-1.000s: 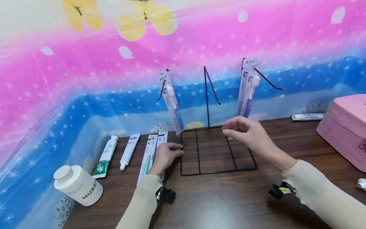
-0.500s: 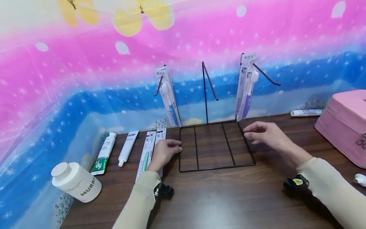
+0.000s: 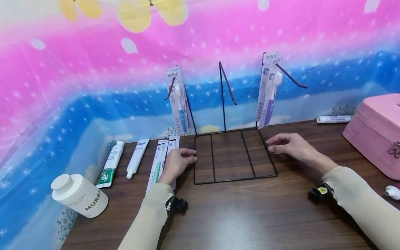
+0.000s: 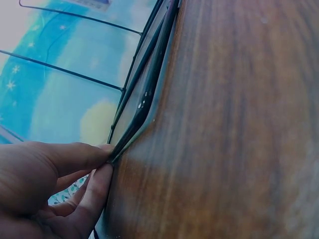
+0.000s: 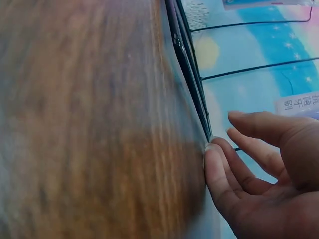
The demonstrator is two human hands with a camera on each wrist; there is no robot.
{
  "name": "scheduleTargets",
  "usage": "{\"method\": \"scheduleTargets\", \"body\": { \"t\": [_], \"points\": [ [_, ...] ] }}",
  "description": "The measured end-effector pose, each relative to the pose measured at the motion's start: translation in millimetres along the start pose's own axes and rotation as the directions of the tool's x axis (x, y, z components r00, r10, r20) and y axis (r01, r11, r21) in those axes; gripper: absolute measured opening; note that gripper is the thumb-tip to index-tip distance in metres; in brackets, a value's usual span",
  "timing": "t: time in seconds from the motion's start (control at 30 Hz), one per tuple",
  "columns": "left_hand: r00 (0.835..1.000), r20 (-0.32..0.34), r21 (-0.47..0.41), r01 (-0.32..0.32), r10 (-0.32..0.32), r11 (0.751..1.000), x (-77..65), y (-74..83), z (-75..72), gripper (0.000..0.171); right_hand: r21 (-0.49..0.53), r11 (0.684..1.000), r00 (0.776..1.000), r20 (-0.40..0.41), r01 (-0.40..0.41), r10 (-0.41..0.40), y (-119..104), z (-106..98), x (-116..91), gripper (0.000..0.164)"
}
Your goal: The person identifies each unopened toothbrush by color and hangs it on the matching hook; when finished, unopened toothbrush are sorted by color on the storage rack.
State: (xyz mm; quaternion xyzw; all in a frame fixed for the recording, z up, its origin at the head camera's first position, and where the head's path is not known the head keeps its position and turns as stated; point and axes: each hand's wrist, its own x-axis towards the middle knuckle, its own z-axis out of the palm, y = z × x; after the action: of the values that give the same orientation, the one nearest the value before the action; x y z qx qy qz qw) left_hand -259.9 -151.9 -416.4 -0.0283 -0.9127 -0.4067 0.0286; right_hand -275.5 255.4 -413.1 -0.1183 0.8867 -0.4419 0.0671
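A black wire display rack stands on the wooden table, its base flat and three hooked uprights at the back. My left hand pinches the base's left bar between thumb and finger, seen close in the left wrist view at the bar. At the right bar my right hand has its fingertips against the wire, the thumb standing apart. Packaged toothbrushes hang on the left hook, a blue one in front, and on the right hook, a purple one in front. The middle hook carries nothing.
Left of the rack lie packaged toothbrushes, one green, a white toothpaste tube and a green-and-white tube. A white bottle stands front left. At right are a pink case and another tube.
My right hand has moved from over the base outward to its right bar. The left-hook toothbrush pack has swung to hang straighter. My left hand has stayed at the left bar.
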Motion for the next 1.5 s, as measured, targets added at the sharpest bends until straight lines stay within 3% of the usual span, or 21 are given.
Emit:
{"method": "scheduleTargets", "body": {
  "t": [0.43, 1.0, 1.13, 1.3, 1.5],
  "points": [
    [1.0, -0.004, 0.0, 0.01, -0.01, 1.0, 1.0, 0.4, 0.9, 0.018, -0.105, 0.989, 0.994, 0.039, 0.104, -0.1, 11, 3, 2, 0.037],
    [1.0, -0.012, 0.011, -0.003, 0.003, 1.0, -3.5, 6.4, -5.6, 0.02, -0.181, 0.975, 0.992, 0.026, 0.128, -0.126, 12, 5, 3, 0.028],
    [1.0, -0.03, 0.024, 0.006, -0.005, 1.0, -4.6, 9.2, -14.5, 0.022, -0.183, 0.975, 0.992, 0.024, 0.128, -0.126, 12, 6, 3, 0.028],
    [0.998, -0.06, 0.011, 0.031, -0.03, 0.999, -4.2, 12.8, -35.6, 0.028, -0.179, 0.977, 0.993, 0.023, 0.119, -0.117, 11, 6, 2, 0.028],
    [0.978, -0.184, -0.045, 0.09, -0.097, 0.995, 5.3, 5.2, -59.5, 0.037, -0.168, 0.979, 0.993, 0.024, 0.115, -0.112, 12, 7, 3, 0.027]
  ]
}}
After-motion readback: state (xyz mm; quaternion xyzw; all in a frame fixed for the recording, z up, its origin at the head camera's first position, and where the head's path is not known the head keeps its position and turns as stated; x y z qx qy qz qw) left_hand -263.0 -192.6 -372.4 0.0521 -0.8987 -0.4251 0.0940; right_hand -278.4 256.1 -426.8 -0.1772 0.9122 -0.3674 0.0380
